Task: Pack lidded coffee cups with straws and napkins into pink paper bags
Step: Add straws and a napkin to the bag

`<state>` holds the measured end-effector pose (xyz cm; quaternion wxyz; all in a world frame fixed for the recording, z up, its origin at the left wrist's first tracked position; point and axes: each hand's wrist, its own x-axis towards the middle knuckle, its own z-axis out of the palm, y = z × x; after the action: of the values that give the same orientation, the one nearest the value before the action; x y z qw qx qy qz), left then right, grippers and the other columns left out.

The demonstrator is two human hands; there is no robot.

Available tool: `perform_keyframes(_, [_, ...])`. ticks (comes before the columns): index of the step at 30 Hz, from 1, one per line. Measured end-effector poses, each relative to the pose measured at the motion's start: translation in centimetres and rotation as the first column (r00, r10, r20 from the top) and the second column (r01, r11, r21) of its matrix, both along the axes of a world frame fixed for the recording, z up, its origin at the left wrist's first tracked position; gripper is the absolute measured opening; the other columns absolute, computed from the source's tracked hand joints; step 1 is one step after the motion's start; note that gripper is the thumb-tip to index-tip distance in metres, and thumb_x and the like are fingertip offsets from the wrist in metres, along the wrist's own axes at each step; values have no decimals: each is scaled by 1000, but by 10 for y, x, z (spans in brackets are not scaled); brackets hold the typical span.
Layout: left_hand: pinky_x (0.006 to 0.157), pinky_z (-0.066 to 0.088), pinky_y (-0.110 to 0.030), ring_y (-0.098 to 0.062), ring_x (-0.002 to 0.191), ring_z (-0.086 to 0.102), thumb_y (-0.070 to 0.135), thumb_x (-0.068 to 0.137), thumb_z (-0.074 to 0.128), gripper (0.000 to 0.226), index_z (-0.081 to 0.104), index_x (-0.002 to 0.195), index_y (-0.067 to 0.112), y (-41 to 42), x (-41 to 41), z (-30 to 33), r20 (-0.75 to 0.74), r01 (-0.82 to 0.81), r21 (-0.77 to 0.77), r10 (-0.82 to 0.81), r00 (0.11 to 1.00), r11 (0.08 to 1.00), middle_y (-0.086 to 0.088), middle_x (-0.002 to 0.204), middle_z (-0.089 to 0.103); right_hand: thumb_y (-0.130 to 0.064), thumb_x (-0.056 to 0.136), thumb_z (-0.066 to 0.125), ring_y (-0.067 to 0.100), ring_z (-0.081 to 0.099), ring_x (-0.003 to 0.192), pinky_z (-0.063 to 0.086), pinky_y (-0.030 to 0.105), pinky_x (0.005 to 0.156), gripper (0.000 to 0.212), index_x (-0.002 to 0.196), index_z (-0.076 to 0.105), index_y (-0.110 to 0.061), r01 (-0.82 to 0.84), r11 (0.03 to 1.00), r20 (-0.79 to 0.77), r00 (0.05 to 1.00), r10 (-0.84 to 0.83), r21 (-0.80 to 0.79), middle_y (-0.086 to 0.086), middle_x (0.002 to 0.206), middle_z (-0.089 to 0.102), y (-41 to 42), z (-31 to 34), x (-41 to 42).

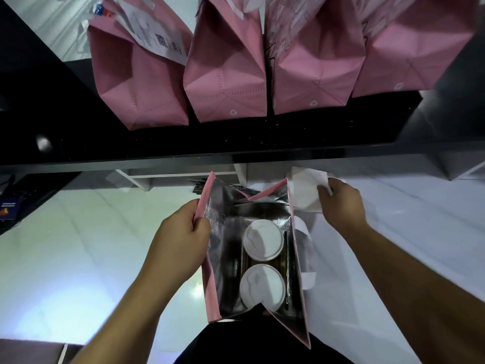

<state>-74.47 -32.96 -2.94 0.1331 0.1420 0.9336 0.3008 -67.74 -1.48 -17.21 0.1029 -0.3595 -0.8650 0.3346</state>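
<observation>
Down at the middle of the view, on the pale marbled counter (91, 245): an open pink paper bag (211, 292) with a silvery foil lining, mouth upward. Inside, toward the right wall, two coffee cups side by side, each capped with a white lid, the farther cup (263, 239) touching or almost touching the nearer cup (262, 287). Just right of the cups, a thin dark stick-like thing (286, 269) standing along the bag wall; whether a straw, not clear enough to say. Left half of the bag's floor dark and shadowed, contents not discernible.

Left hand (181, 237) on the bag's left rim, thumb inside against the foil and fingers curled round the outer pink face, pinching the wall. Right hand (341, 203) just outside the bag's far right corner, fingers curled on a white folded napkin (304, 190), held above the counter beside the rim. White paper handle (305, 248) hanging down the bag's right outer side.

Beyond, on a raised black ledge (236, 143), four more pink bags in a row, touching one another: leftmost bag (136, 82) with a printed white receipt (154, 35) draped from its top, second bag (231, 72), third bag (312, 64), fourth bag (409, 48).
</observation>
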Motion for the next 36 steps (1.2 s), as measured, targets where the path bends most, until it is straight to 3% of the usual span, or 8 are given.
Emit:
perform_keyframes(7, [47, 34, -26, -6, 51, 49, 24, 93, 44, 23, 58, 78, 33, -4, 4, 0, 10, 15, 48, -15, 1000, 999, 10, 66, 60, -23, 103, 57, -1, 56, 58, 36, 15, 43, 37, 69, 52, -38, -73, 997, -319, 944, 80, 35, -14, 60, 59, -36, 105, 42])
perform_keyframes(11, [45, 35, -22, -5, 56, 57, 27, 97, 46, 24, 60, 80, 37, -5, 7, 2, 6, 35, 55, -36, 999, 998, 20, 69, 65, -17, 95, 55, -9, 66, 77, 45, 5, 58, 41, 87, 69, -55, -444, 886, -531, 787, 315, -133, -29, 84, 71, -73, 192, 54])
perform_keyframes(14, [55, 48, -31, -9, 64, 64, 27, 97, 54, 19, 69, 92, 37, -7, 4, 3, 26, 53, 65, -55, 998, 996, 15, 74, 71, -25, 92, 52, 3, 71, 82, 55, 18, 62, 29, 93, 71, -46, -699, 706, -365, 690, 625, -113, -20, 92, 74, -97, 232, 53])
perform_keyframes(17, [56, 47, -32, -15, 59, 61, 34, 100, 52, 20, 69, 90, 33, -8, 2, 3, 55, 48, 102, -54, 997, 994, 10, 70, 70, -42, 83, 44, 12, 66, 74, 55, 36, 62, 25, 83, 67, -32, -806, 590, 115, 583, 805, -45, -8, 82, 69, -116, 234, 32])
perform_keyframes(21, [44, 36, -22, -6, 51, 55, 34, 95, 46, 20, 65, 87, 34, -8, 5, 6, 37, 76, 114, -81, 996, 991, 12, 68, 66, -14, 94, 50, 15, 58, 71, 44, 29, 59, 28, 70, 51, -29, -870, 488, 529, 383, 757, -68, -3, 79, 59, -143, 190, -1])
perform_keyframes(25, [52, 43, -22, -5, 67, 64, 29, 95, 49, 23, 68, 105, 36, -5, 6, 8, 25, 101, 103, -104, 994, 990, 15, 84, 71, -10, 94, 52, 18, 54, 72, 43, 31, 67, 13, 92, 63, -16, -843, 503, 690, 249, 680, -191, 1, 83, 59, -151, 146, -19])
perform_keyframes(32, [64, 49, -18, 5, 85, 64, 37, 94, 57, 29, 63, 122, 45, -12, 10, 7, -18, 134, 149, -133, 991, 980, 33, 91, 62, -9, 96, 59, 19, 58, 81, 49, 31, 79, 19, 112, 66, -14, -850, 525, 755, 315, 575, -45, 2, 86, 56, -162, 139, -20])
perform_keyframes(36, [72, 50, -18, 16, 81, 61, 45, 89, 65, 41, 58, 130, 48, -16, 15, 11, -8, 143, 146, -144, 990, 979, 31, 100, 60, -19, 93, 60, 14, 57, 64, 47, 28, 57, 20, 74, 56, -21, -806, 582, 623, 513, 591, 111, -2, 71, 57, -151, 166, -22])
